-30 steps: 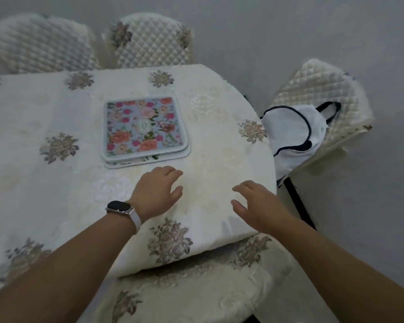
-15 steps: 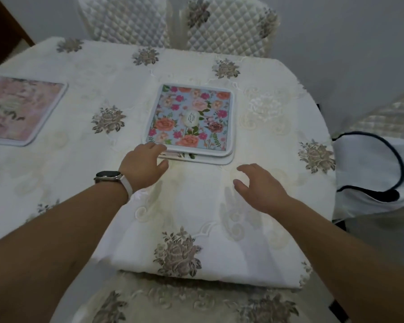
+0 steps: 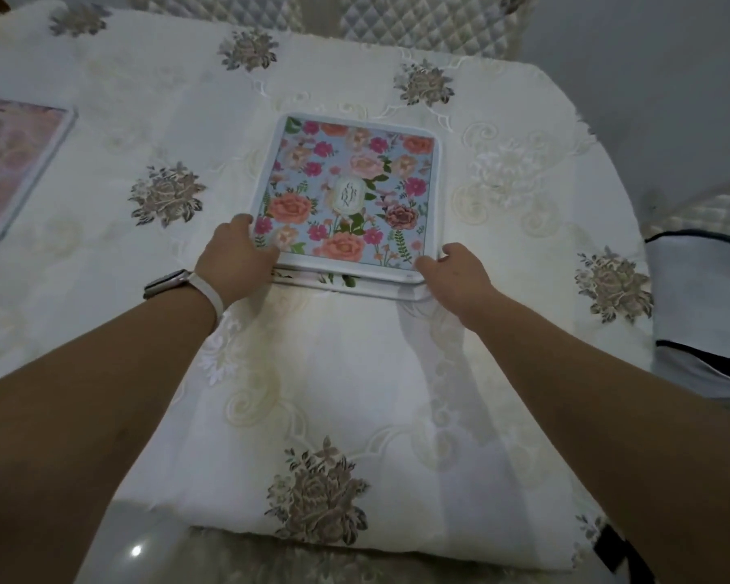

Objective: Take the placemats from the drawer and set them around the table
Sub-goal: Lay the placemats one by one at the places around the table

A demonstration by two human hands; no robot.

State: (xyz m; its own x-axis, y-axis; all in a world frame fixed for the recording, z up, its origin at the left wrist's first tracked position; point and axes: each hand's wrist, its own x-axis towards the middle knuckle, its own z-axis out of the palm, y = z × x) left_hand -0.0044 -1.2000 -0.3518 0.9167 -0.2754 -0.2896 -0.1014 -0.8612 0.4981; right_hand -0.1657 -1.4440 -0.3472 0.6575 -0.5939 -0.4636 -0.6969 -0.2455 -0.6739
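A small stack of placemats (image 3: 350, 191) lies flat on the table (image 3: 355, 373), a little past the middle of the near edge; the top one has a blue ground with pink and orange flowers and a white border, and the edge of another mat shows just under its near side. The left hand (image 3: 239, 257) is on the stack's near left corner, fingers curled around the edge with the thumb on top, gripping it. The right hand (image 3: 456, 271) is closed on the near right corner in the same way. A watch (image 3: 167, 282) with a pale strap sits on the left wrist. Another placemat (image 3: 13, 162), pinkish, lies well apart at the left edge of view. An embroidered cream tablecloth (image 3: 312, 495) covers the table. Quilted chairs (image 3: 422, 23) stand at the far side, and a white bag (image 3: 700, 305) with dark trim rests off to the right.
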